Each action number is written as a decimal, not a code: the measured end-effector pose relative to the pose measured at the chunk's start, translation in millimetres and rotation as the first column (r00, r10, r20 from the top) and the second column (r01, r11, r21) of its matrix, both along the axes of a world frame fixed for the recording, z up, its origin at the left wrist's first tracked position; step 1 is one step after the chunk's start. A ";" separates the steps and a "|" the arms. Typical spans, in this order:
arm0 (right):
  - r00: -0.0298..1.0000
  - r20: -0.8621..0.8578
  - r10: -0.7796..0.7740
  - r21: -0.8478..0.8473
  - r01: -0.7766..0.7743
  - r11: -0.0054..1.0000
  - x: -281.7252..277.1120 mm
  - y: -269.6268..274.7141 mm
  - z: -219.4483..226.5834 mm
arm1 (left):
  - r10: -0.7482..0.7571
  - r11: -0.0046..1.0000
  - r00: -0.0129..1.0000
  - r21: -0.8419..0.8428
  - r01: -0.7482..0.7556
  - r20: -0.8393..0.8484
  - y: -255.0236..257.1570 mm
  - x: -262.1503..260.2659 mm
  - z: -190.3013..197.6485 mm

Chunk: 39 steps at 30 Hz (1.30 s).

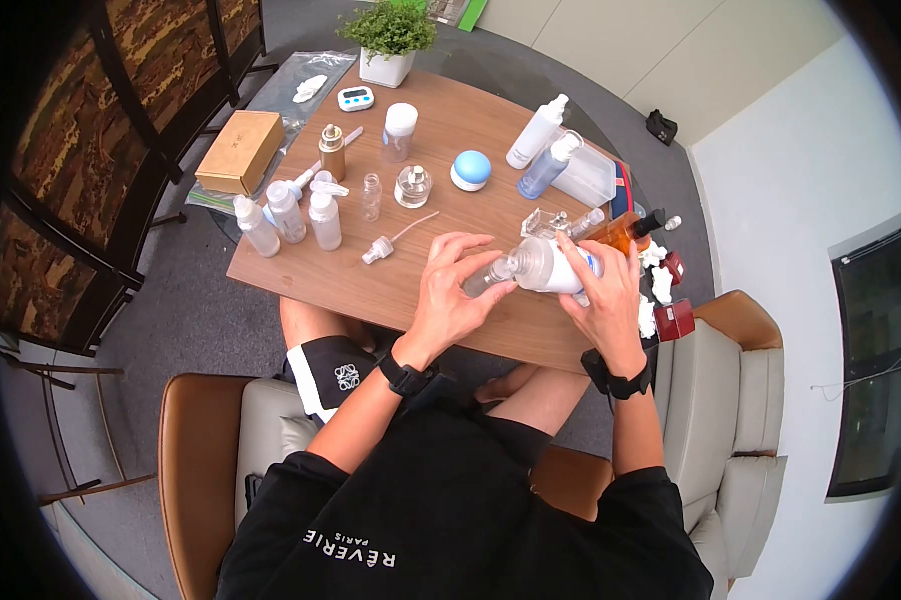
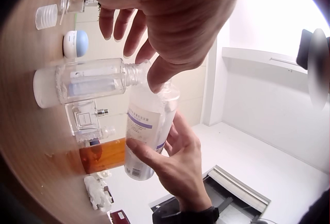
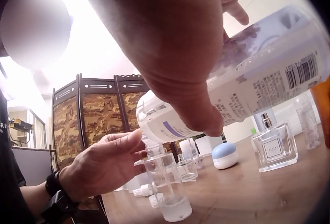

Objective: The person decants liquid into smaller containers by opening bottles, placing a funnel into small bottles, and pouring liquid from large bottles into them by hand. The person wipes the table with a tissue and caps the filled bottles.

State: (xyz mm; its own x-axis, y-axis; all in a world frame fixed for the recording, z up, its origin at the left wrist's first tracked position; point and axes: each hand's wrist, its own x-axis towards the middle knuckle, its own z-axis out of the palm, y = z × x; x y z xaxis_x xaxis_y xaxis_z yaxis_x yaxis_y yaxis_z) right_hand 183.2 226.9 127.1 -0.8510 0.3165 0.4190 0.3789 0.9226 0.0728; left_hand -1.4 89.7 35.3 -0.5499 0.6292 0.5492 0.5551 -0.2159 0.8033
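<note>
My right hand (image 1: 609, 305) grips a large labelled plastic bottle (image 1: 541, 266), tipped over with its mouth toward the left. Below that mouth a small clear bottle (image 2: 90, 82) stands upright on the table. In the right wrist view some liquid (image 3: 178, 209) sits in its bottom. My left hand (image 1: 449, 295) pinches around the small bottle's neck, thumb right where the two mouths meet. In the left wrist view the thumb (image 2: 159, 77) partly hides that meeting point. A spray pump with a thin tube (image 1: 380, 248) lies on the table to the left.
Several pump and spray bottles (image 1: 326, 220), a glass perfume bottle (image 1: 414, 188) and a blue-lidded jar (image 1: 471, 171) stand across the table. An amber bottle (image 1: 621, 233) is close by my right hand. A cardboard box (image 1: 241, 152) and potted plant (image 1: 386, 67) lie farther back.
</note>
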 end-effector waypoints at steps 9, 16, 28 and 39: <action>0.999 -0.042 0.012 -0.068 -0.014 0.998 3.3 1.4 -7.0 | 0.004 1.000 1.000 0.014 -0.004 0.000 0.0 1.0 1.8; 0.999 -0.045 0.007 -0.039 -0.009 0.999 5.4 3.8 -7.1 | 0.015 1.000 1.000 0.018 -0.015 -0.020 -0.2 0.6 3.6; 0.999 -0.030 0.016 -0.019 -0.017 1.000 0.7 2.0 -3.4 | 0.005 1.000 1.000 -0.001 -0.005 -0.010 -0.6 0.7 2.5; 1.000 -0.020 0.006 0.010 -0.005 1.000 -0.7 0.7 -0.2 | 0.002 1.000 1.000 -0.002 -0.002 -0.014 -0.5 0.0 0.8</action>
